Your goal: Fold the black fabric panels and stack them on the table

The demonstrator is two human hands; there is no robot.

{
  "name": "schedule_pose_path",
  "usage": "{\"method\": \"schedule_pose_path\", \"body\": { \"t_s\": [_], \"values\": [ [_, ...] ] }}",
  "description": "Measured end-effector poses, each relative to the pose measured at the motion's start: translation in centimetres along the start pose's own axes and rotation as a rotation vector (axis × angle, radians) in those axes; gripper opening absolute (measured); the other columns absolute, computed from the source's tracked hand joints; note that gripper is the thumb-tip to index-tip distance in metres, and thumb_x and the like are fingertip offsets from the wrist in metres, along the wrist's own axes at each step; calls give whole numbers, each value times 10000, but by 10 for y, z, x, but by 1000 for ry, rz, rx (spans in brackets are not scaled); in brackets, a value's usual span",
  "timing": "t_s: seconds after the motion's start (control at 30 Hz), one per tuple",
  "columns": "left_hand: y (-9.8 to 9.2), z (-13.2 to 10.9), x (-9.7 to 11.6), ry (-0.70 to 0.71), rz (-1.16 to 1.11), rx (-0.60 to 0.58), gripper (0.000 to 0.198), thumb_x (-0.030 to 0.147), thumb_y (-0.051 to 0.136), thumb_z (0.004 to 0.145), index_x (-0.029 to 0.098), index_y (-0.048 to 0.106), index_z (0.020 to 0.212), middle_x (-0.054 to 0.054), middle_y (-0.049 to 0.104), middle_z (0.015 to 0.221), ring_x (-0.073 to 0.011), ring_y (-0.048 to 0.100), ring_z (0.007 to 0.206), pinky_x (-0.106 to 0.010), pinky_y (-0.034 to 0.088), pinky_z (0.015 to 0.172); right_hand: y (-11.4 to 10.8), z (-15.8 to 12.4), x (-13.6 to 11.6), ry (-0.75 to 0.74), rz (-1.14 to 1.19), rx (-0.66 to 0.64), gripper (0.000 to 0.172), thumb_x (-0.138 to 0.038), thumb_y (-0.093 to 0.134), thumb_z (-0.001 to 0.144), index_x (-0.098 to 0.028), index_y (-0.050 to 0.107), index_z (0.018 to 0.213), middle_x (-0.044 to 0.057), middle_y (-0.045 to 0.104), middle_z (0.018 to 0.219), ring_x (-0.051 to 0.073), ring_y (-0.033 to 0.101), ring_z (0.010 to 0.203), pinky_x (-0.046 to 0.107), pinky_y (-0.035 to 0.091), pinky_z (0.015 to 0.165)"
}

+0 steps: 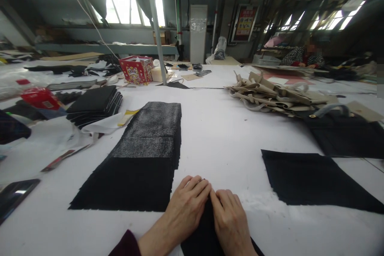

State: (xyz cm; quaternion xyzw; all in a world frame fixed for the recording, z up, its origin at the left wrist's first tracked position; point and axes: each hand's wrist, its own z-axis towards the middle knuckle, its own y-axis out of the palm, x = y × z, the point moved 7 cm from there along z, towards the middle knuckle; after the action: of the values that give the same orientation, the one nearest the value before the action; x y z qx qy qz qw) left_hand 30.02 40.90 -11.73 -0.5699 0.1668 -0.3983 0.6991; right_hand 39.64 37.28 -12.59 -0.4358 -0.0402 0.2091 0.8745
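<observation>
Three black cloth pieces share the white-covered desk [228, 144] before us, laid flat and apart, seemingly so their frayed edges do not tangle. Moving left to right, we meet a dark glossy panel [18, 198] at the near corner, then a red carton [40, 98] and a stack of black rectangular cut pieces [94, 104], squared up together as if sorted. Next comes a long black textile strip with a grey speckled upper half [147, 148], its ragged edges lying flat. Just to its right, at the near side of the desk, are our two hands. The left hand [186, 210], in a dark maroon sleeve [124, 245], and the right hand [229, 218] are both closed, their fingertips meeting to pinch the top of a narrow black cloth [204, 232], which runs toward us out of view, probably held this way to keep it taut. Farther right lies a square black cloth panel [318, 180]. Beyond it sit a heap of beige bag straps and panels [270, 94] and, beside the heap, a black bag with a grey handle [342, 136]. Past them, a co-worker in a patterned top [301, 57] sits at the far end.
</observation>
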Motion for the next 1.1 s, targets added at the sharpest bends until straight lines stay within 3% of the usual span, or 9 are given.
{"method": "schedule_pose_path", "body": {
  "t_s": [0.37, 0.53, 0.73, 1.1],
  "values": [
    [1, 0, 4, 38, 97, 5, 363, 165, 462, 972, 200, 510, 1330, -46, 606, 1267, -218, 479, 1252, -416, 313, 1137, -17, -19, 10, 61, 36, -5, 292, -71, 378, 977, -110, 616, 1141, 85, 567, 892, 207, 534, 819, 353, 431, 737],
    [-4, 6, 4, 81, 154, -29, 364, 199, 487, 974, 202, 502, 1338, -27, 582, 1294, -218, 413, 1328, -425, 216, 1198, -12, -18, 14, 78, 42, -21, 288, -61, 387, 969, -111, 606, 1149, 81, 561, 894, 208, 527, 826, 344, 434, 743],
    [-4, 14, 4, 103, 237, -84, 446, 150, 524, 925, 204, 472, 1365, -41, 580, 1273, -198, 409, 1332, -414, 196, 1207, -8, -11, 17, 70, 20, -18, 285, -33, 408, 940, -117, 614, 1118, 67, 549, 860, 200, 525, 802, 321, 428, 729],
    [2, 12, 14, 170, 282, -157, 540, 83, 482, 863, 151, 440, 1397, -78, 568, 1272, -212, 446, 1281, -395, 188, 1200, -19, -27, 18, 69, -5, -12, 303, -20, 405, 929, -116, 613, 1127, 69, 542, 862, 204, 508, 805, 329, 417, 730]
  ]
}}
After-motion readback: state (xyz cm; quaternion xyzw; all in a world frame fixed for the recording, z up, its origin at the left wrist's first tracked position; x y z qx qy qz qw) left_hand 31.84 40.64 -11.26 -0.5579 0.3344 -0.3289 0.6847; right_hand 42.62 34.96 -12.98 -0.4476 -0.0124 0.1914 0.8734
